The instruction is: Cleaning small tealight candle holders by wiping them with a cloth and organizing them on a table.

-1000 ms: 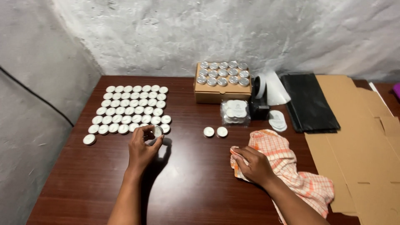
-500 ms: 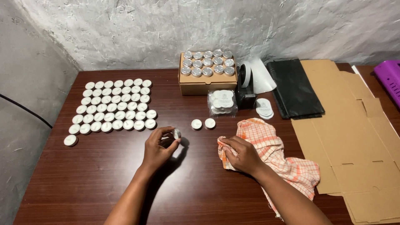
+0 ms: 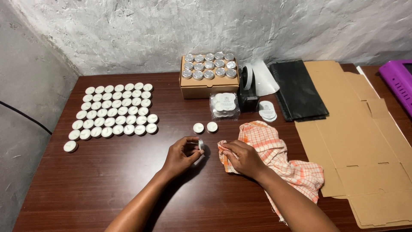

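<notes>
Left hand (image 3: pixel 182 155) pinching tealight (image 3: pixel 200 144) on edge, fingers clamped, presenting it toward right hand (image 3: pixel 242 158), which is gripping checked cloth (image 3: pixel 274 157) bunched. Two loose tealights (image 3: pixel 204 127) sitting just beyond.

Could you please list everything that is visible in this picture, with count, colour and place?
tealight grid: several dozen, white, in rows, table left
single tealight: one, white, left of grid
two tealights: white, table centre
held tealight: one, silver-sided, in left fingers
cardboard box: one, brown, far centre, topped with silver cups
clear packet: one, white discs inside, before box
label roll: one, white, on black holder
black sheet: one, right of roll
flat cardboard: brown, table right
checked cloth: one, orange-white, under right hand
purple object: one, far right edge
table: dark wood
left hand: holds tealight
right hand: grips cloth
</notes>
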